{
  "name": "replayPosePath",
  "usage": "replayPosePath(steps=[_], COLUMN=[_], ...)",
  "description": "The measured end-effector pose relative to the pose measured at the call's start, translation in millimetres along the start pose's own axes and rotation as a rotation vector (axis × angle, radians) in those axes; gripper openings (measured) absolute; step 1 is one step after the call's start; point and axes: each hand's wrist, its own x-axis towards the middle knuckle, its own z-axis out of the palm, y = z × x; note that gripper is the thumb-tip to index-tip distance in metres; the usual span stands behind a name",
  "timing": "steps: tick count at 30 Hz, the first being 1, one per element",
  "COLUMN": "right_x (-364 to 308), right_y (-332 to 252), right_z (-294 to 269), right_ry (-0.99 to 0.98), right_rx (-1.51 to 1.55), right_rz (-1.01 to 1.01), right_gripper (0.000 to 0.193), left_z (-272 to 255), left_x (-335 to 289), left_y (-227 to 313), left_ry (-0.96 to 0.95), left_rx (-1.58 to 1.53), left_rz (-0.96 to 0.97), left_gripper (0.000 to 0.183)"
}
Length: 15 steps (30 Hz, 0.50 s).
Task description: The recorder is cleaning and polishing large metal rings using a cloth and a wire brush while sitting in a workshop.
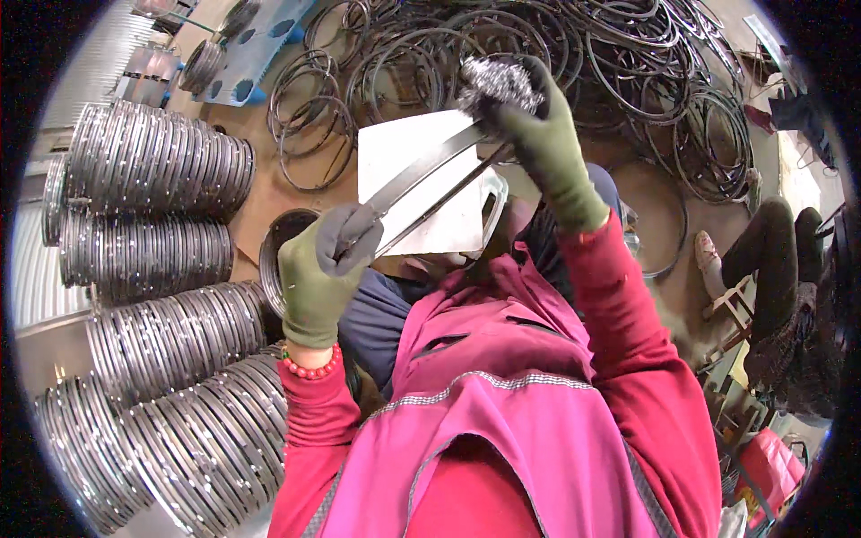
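Observation:
Both my hands wear green gloves with dark grey palms. My left hand (327, 269) is closed on one end of a dark, flat hoop (429, 169). The hoop slants up and right across a white sheet (420, 220) in front of my knees. At its upper end my right hand (543, 134) is closed round a shaggy black-and-white tangle (499, 82) that looks like a wad of steel wool. The wad lies against the hoop. The palm hides how the right fingers meet the hoop.
Stacks of dark rings (170, 161) stand along my left side. A big tangled heap of loose hoops (646, 54) covers the floor ahead. Beyond lies a blue pallet (260, 40). On the right another person's leg (758, 247) reaches in, near a small wooden stool (731, 314).

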Motion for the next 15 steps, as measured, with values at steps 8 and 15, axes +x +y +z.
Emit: replayPosePath(steps=[8,15], right_x=[-20.2,2.7], right_y=[-13.5,21.6], right_z=[17.3,-23.5], right_ry=[-0.086,0.048], right_rx=[-0.406,-0.204], right_rz=[-0.282,-0.084], right_gripper=[0.062,0.048], left_z=[-0.8,0.4], left_x=[-0.8,1.8], left_y=[2.7,-4.4], left_ry=[0.005,0.018], left_rx=[0.104,0.067], left_rz=[0.092,0.106], left_gripper=[0.016,0.018])
